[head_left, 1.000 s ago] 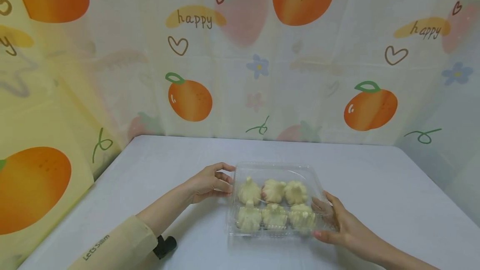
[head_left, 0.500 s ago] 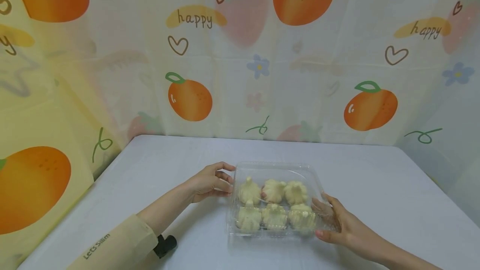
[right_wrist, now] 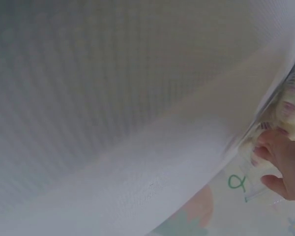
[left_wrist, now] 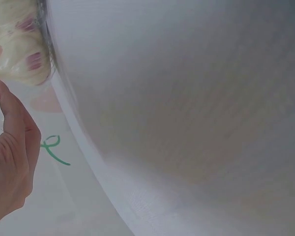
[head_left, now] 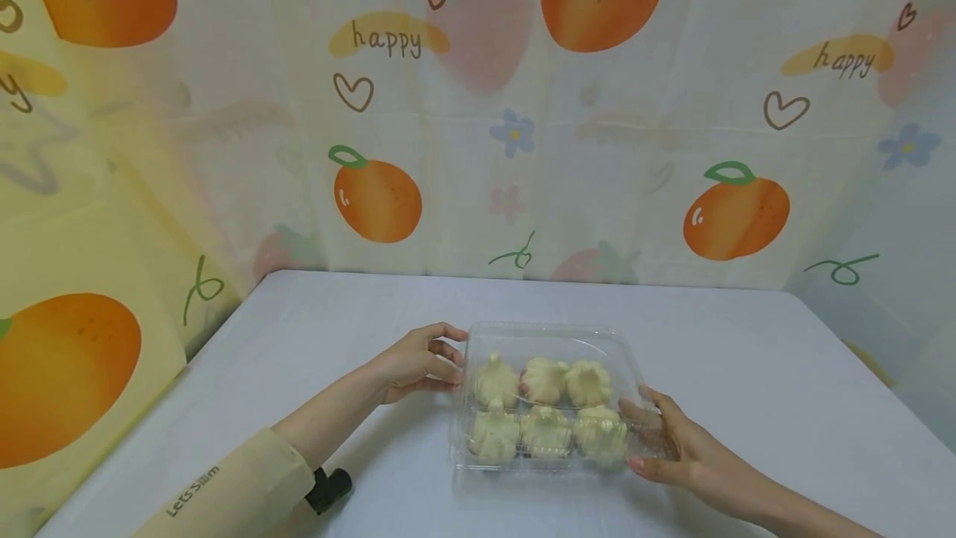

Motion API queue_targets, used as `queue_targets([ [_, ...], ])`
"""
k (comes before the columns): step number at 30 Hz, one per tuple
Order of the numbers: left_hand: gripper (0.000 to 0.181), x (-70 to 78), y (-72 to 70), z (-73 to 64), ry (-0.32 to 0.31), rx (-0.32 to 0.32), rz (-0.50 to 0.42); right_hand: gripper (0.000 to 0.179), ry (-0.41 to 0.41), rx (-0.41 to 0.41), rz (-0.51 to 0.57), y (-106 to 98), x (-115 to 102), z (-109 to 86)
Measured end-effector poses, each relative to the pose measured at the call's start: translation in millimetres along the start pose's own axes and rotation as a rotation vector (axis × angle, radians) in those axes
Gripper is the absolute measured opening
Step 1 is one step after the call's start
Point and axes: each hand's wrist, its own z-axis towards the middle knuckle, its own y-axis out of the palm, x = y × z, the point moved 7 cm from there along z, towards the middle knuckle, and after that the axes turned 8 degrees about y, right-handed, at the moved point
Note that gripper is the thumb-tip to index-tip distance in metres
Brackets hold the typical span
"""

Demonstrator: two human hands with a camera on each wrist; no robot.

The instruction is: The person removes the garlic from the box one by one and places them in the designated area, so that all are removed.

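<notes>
A clear plastic food box stands on the white table in the head view. Through it show several cream pieces shaped like garlic bulbs, in two rows. Purple patches mark the bulbs in the left wrist view. My left hand holds the box's left side with bent, spread fingers. At the right side, my right hand grips the box, thumb at the front corner and the other fingers seen through the plastic. The right wrist view catches the fingers and thumb of that hand beside the box.
The white-covered table runs back to a hanging cloth printed with oranges and hearts. More cloth closes off the left and right sides. A small black device sits under the left sleeve.
The right thumb has shifted slightly to the right along the box's front corner. The box, the bulbs and the left hand stay where they were.
</notes>
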Motion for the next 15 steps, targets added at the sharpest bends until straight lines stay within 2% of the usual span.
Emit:
queue_targets([
  [10,0.059,2.7,1.5,-1.2,0.011,-0.018,0.003,0.083,-0.076,-0.075,0.053,3.1,1.3,-0.5],
  [15,0.059,2.6,0.9,-1.4,0.012,-0.019,0.015,0.076,-0.051,-0.085,0.078,3.8,3.3,-1.0],
])
